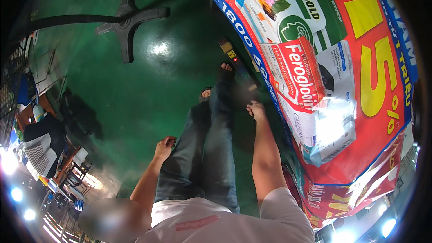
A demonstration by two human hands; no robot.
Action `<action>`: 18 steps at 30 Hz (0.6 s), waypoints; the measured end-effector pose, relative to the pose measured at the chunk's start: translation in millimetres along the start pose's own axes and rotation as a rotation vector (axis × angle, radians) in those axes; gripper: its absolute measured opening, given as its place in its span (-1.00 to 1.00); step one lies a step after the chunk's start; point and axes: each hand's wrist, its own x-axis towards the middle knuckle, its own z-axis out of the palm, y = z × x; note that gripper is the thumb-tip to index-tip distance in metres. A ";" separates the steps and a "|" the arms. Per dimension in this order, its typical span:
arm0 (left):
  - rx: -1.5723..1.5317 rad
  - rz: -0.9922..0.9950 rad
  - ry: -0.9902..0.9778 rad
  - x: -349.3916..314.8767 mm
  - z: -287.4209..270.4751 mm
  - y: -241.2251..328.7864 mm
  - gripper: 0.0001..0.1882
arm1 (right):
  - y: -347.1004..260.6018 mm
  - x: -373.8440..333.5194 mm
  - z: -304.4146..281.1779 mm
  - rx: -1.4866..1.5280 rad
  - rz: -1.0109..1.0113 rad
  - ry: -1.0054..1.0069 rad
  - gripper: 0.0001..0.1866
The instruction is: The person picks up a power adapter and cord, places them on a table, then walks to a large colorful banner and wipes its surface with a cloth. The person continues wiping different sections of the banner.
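Note:
My left hand (166, 147) hangs beside my left thigh, its fingers loosely bent and apart, with nothing in it. Ahead of my right hip, my right hand (257, 110) is closed with its fingers curled in; what it holds, if anything, cannot be made out. Just right of that hand stands a large bulky stack wrapped in a red and blue printed advertising sheet (315, 150). On the floor ahead of my feet lies a long power strip (231, 55) with yellow sockets and a small red light.
A dark cross-shaped stand base (128, 16) with a long pole sits on the green floor (148, 94) ahead left. At far left is a chair (42, 146) with a grey-and-white patterned cloth, beside cluttered furniture. My sandalled feet (226, 67) are on the floor.

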 end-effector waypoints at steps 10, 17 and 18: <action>-0.181 0.025 0.093 20.1 -15.7 8.5 -0.80 | -89.6 -3.5 27.3 -0.446 -0.114 -0.065 -0.35; -0.109 0.077 0.096 -5.2 -30.2 -5.1 -0.78 | -15.5 -59.4 19.4 -0.887 -0.384 -0.055 -0.47; -0.079 0.091 0.105 -7.6 -32.4 -6.8 -0.77 | 2.7 -67.3 16.3 -0.824 -0.383 -0.096 -0.50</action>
